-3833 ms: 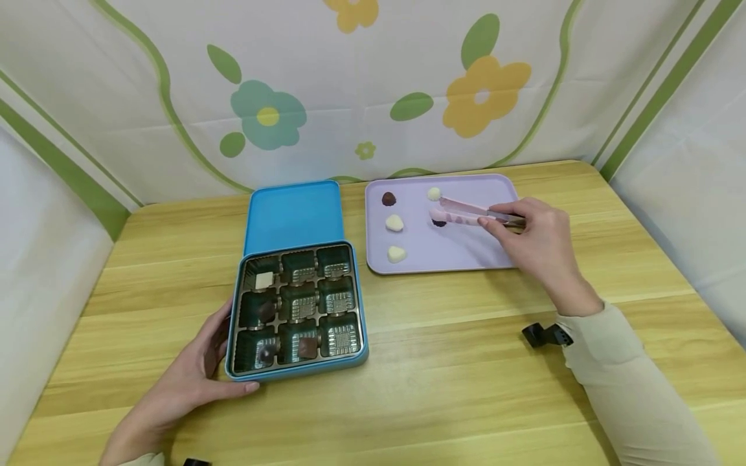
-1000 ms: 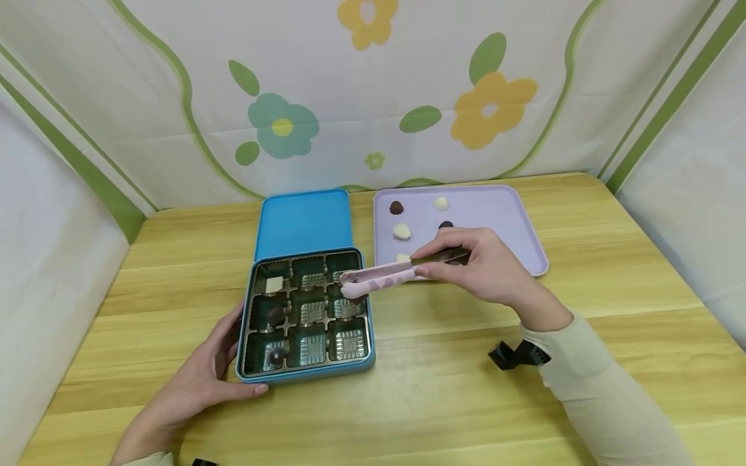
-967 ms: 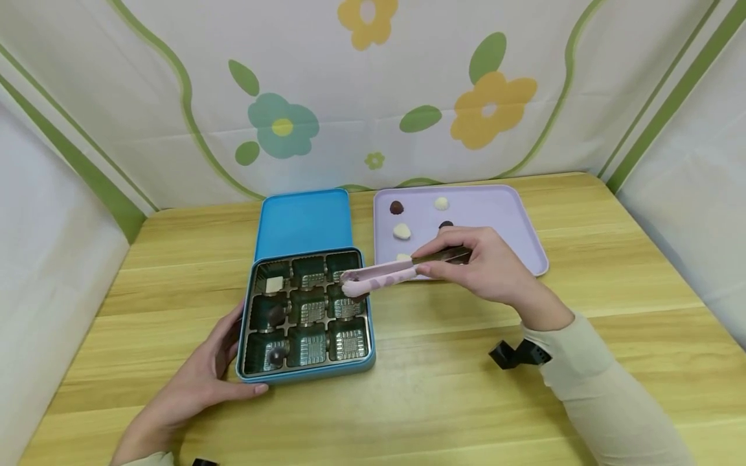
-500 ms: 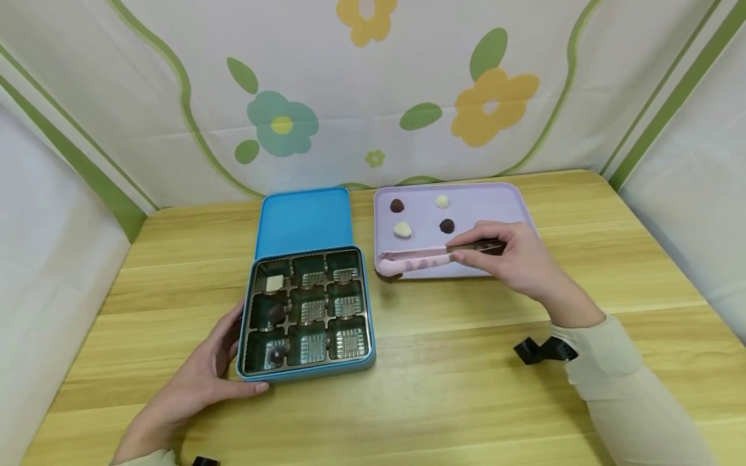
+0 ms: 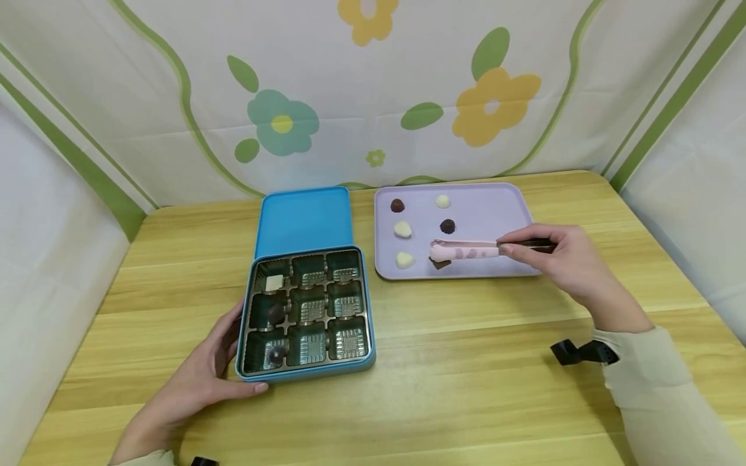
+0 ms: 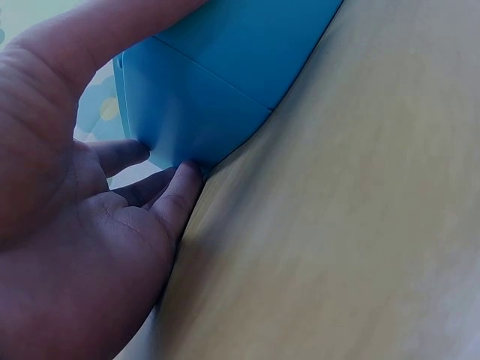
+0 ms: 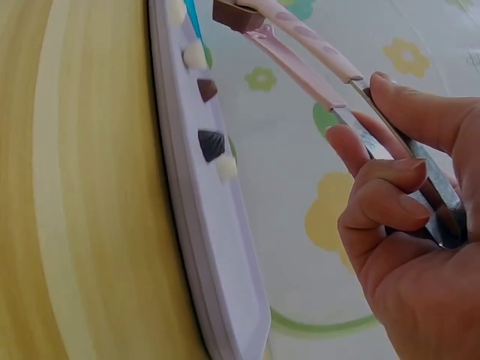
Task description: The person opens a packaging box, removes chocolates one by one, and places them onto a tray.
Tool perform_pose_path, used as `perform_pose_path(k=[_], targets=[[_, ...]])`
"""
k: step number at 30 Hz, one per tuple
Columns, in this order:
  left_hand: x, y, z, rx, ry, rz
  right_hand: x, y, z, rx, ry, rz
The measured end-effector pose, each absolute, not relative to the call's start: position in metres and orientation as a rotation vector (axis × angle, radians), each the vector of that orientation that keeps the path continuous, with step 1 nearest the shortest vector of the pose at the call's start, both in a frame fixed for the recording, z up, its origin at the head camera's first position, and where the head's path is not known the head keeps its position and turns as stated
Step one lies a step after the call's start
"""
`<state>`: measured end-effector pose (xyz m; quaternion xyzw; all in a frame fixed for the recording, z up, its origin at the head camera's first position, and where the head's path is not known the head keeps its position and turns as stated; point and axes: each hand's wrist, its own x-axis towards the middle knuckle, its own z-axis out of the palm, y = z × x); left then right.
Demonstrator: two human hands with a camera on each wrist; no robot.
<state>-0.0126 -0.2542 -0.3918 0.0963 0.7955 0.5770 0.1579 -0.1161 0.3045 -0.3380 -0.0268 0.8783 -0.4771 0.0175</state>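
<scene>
A blue tin with a compartmented insert sits at left. My left hand holds its near left corner, thumb along the front wall and fingers at the left side; the left wrist view shows fingertips touching the blue wall. In my right hand are pink-tipped tongs, pinched between thumb and fingers. Their tips grip a square brown chocolate over the near part of the lilac tray. Inside the tin, the left column bears a white square and two dark chocolates.
Behind the tin lies a blue lid. Several chocolates rest on the tray: a white one near the front, a dark one and a brown one. A flowered cloth hangs behind the wooden table.
A brown chocolate has left the tin's front middle compartment. Gripping it in the tongs, my right hand has moved right from the tin to the tray. My left hand keeps its hold.
</scene>
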Motion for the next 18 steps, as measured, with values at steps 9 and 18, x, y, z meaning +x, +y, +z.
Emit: perform_pose_path(k=[9,18], targets=[[-0.013,-0.256,-0.394,0.302,2.290,1.652,-0.122,0.322,-0.342,-0.007,2.722,-1.383],[-0.013,-0.255,-0.393,0.279,2.276,1.656,-0.125,0.329,-0.345,0.091,2.716,-1.281]])
